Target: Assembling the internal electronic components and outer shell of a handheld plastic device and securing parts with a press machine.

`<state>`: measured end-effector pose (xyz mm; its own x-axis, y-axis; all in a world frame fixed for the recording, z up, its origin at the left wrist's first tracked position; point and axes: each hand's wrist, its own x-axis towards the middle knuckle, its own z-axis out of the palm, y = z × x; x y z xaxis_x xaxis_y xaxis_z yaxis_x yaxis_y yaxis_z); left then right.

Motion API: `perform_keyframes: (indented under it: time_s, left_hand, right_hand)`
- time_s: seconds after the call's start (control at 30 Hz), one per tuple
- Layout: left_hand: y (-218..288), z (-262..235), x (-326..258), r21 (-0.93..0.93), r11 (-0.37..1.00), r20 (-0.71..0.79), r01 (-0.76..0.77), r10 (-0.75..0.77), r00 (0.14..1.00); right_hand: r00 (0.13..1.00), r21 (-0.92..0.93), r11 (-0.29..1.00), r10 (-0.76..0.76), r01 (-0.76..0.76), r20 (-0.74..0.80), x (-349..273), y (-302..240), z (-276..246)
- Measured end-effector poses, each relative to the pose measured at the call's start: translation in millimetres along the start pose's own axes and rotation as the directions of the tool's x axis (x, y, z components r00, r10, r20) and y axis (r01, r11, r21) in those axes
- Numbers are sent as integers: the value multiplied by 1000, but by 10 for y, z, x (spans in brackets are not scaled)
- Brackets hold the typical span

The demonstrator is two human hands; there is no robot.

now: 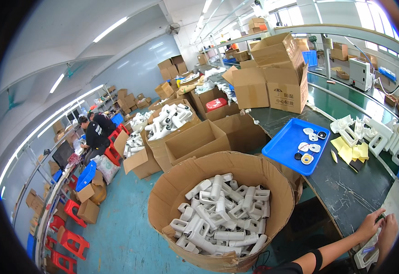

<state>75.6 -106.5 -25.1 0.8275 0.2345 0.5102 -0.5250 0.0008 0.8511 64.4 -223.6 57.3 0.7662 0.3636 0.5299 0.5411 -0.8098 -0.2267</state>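
Observation:
At the lower right edge, over the dark workbench, my two hands are close together. My left hand point(370, 224) is closed, with a small green and dark piece point(380, 216) showing by its fingertips; its kind is unclear. My right hand point(388, 232) is closed beside it, and what it grips is hidden. Just below the hands is a white plastic housing with a handle point(363, 259), with a small purple piece point(368, 250) on it. Near my hands stands a pale panel point(397, 201).
A blue tray point(275, 150) holds small round parts. Beyond my hands are yellow pads point(345, 148) and several white housings point(377, 134). A big round carton point(163, 201) full of white handled parts stands left of the bench point(332, 192). Two people point(96, 132) sit far left near red stools point(74, 242).

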Motion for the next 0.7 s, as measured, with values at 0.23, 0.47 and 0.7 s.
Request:
perform_keyframes:
  time_s: [0.23, 0.47, 0.7]
  left_hand:
    - [285, 77, -6, -166, 985, 152, 51, -25, 988]
    - [379, -474, 107, 152, 977, 18, 150, -155, 988]
    - [456, -176, 23, -157, 949, 183, 275, -245, 952]
  right_hand:
    - [998, -226, 974, 1, -16, -67, -177, 267, -8]
    - [986, -82, 994, -63, 77, 156, 241, -425, -140]
    - [987, -144, 990, 12, 11, 158, 64, -206, -380]
